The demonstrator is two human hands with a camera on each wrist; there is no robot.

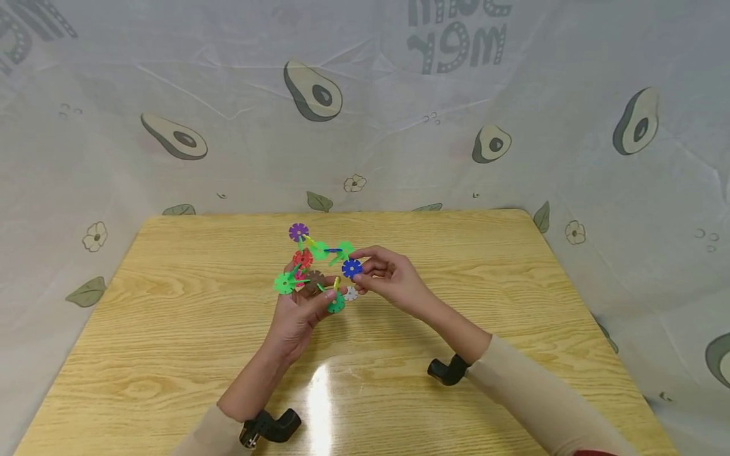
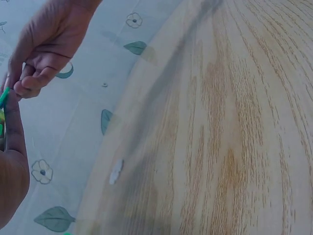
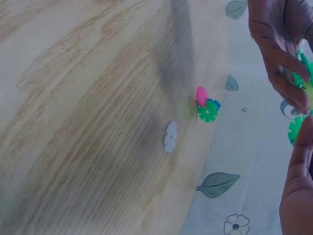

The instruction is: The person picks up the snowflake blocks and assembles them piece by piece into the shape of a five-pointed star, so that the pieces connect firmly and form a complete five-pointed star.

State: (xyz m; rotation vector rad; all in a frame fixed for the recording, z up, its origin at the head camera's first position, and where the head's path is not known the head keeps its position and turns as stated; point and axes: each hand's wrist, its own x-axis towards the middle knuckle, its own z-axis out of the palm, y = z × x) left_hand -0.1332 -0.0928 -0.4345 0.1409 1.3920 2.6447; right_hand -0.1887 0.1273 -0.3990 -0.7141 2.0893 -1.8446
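Note:
My left hand (image 1: pixel 296 320) holds a chain of joined snowflake discs, its thumb near a teal disc (image 1: pixel 336 303). The chain includes a purple disc (image 1: pixel 298 232), a red disc (image 1: pixel 303 259), a brown disc (image 1: pixel 314 280) and several green discs (image 1: pixel 284 283). At the chain's right end, my right hand (image 1: pixel 393 276) pinches a blue disc (image 1: pixel 352 268) between thumb and index finger. A white disc (image 3: pixel 170 137) lies on the table below the hands. Fingers partly cover the chain, and the wrist views cut much of it off.
The wooden table (image 1: pixel 199 329) reaches back to a pale curtain (image 1: pixel 399 139) printed with avocados. Black wrist mounts (image 1: pixel 447 370) stick out from both forearms. In the right wrist view, pink and green discs (image 3: pixel 208 111) appear near the table's edge; whether they hang or lie, I cannot tell.

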